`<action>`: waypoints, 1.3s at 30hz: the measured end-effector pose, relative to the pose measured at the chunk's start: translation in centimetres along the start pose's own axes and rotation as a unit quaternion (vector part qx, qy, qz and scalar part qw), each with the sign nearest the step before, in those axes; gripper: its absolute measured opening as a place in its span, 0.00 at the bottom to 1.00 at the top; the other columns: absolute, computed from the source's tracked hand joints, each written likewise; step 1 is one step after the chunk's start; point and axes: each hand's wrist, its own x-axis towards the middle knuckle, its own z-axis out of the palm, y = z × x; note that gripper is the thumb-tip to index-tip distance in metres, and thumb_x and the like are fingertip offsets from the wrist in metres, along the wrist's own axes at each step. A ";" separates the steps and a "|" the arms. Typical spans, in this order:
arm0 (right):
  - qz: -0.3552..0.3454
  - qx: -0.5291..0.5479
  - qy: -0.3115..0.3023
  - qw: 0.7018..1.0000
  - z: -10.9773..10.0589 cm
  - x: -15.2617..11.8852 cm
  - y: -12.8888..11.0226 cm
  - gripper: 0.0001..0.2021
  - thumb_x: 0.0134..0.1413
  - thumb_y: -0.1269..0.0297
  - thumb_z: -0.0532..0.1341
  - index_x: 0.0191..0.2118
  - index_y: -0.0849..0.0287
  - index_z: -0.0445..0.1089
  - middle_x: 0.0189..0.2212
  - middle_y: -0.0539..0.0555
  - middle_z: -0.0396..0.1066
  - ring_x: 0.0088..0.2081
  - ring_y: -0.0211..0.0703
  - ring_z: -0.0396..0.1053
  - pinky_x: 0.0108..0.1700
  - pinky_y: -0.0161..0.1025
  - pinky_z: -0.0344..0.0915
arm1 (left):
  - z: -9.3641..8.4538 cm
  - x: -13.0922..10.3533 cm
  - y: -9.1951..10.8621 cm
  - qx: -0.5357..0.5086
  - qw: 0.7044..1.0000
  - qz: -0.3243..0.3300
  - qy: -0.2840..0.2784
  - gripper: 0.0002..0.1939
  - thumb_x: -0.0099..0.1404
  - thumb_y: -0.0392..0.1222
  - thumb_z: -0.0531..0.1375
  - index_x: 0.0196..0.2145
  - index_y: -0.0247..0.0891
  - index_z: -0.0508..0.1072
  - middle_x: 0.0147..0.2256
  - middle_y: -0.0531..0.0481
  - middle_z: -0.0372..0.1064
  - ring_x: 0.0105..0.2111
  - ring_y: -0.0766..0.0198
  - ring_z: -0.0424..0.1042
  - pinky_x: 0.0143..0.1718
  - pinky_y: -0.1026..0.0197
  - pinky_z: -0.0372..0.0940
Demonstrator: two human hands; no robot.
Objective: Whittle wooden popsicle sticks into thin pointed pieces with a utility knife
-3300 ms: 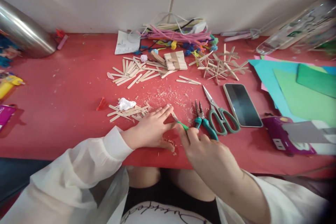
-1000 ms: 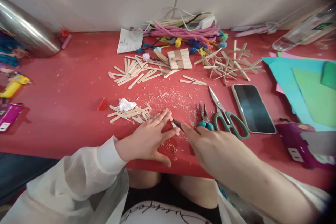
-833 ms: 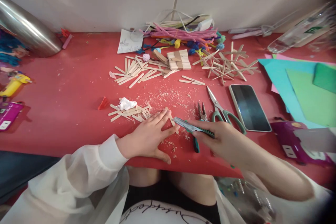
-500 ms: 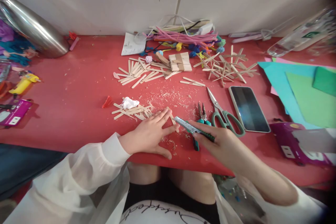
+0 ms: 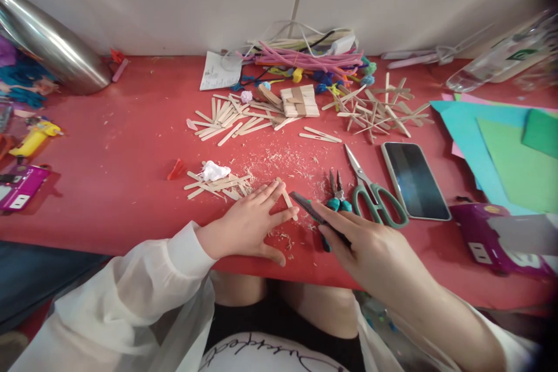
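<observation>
Our cutter (image 5: 306, 206) had turned within the clenched fingers of our right hand (image 5: 379, 250); spread fingers of our left hand (image 5: 244, 224) pinned the stick (image 5: 286, 197), likely light, stiff, best held near its ends.

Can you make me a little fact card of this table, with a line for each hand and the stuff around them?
Left hand: fingers spread, holding down a wooden stick
Right hand: gripping a cutter knife
Tools lying nearby: pliers, scissors
Right of scissors: phone
Crumbly bits: wood shavings
Small stick pile: white lump on top
Far right: colored paper
Tabletop: red
</observation>
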 end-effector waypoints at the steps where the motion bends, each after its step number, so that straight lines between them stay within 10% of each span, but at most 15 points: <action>1: -0.002 -0.001 -0.002 1.000 0.1 0.1 0.0 0.18 0.57 0.67 0.49 0.50 0.59 0.69 0.27 0.54 0.74 0.23 0.39 0.71 0.22 0.34 0.66 | 0.0 0.0 0.0 0.002 1.000 0.000 0.000 0.46 0.51 0.70 0.52 0.59 0.39 0.55 0.62 0.33 0.39 0.62 0.44 0.39 0.56 0.45 0.49; 18: -0.092 -0.174 -0.070 0.978 -0.7 1.4 -1.4 0.21 0.47 0.72 0.55 0.49 0.67 0.70 0.21 0.55 0.72 0.13 0.36 0.64 0.14 0.32 0.52 | -0.2 0.1 -0.1 -0.017 1.000 0.014 -0.018 0.48 0.51 0.72 0.50 0.60 0.35 0.53 0.62 0.30 0.36 0.62 0.42 0.34 0.56 0.45 0.48; 23: 0.028 0.054 -0.132 0.989 -1.1 2.2 0.2 0.19 0.53 0.69 0.51 0.50 0.60 0.69 0.23 0.53 0.74 0.18 0.35 0.66 0.18 0.31 0.56 | -0.4 0.2 0.0 -0.024 0.999 0.006 -0.029 0.48 0.51 0.71 0.51 0.61 0.37 0.51 0.63 0.31 0.36 0.63 0.43 0.33 0.57 0.45 0.48; 29: 0.261 0.383 -0.219 0.859 -0.5 1.6 1.8 0.24 0.54 0.60 0.51 0.55 0.63 0.63 0.20 0.50 0.72 0.10 0.30 0.56 0.12 0.31 0.54 | -0.2 0.2 0.0 -0.019 0.999 -0.005 -0.033 0.47 0.51 0.71 0.52 0.60 0.39 0.53 0.63 0.32 0.35 0.62 0.43 0.36 0.57 0.44 0.47; 35: 0.099 0.180 -0.092 0.974 -0.1 0.7 1.4 0.18 0.54 0.64 0.53 0.51 0.55 0.69 0.34 0.54 0.77 0.27 0.41 0.73 0.27 0.36 0.69 | -0.4 0.2 0.1 -0.010 1.000 -0.004 -0.024 0.45 0.52 0.70 0.52 0.60 0.40 0.53 0.63 0.33 0.36 0.63 0.44 0.36 0.57 0.45 0.48; 39: 0.011 0.056 -0.020 0.998 0.0 0.4 1.2 0.18 0.54 0.67 0.52 0.50 0.55 0.69 0.35 0.55 0.76 0.27 0.42 0.74 0.25 0.37 0.69 | -0.4 0.2 0.1 -0.006 1.000 -0.005 -0.027 0.45 0.52 0.70 0.52 0.60 0.39 0.54 0.63 0.33 0.36 0.63 0.44 0.36 0.57 0.45 0.48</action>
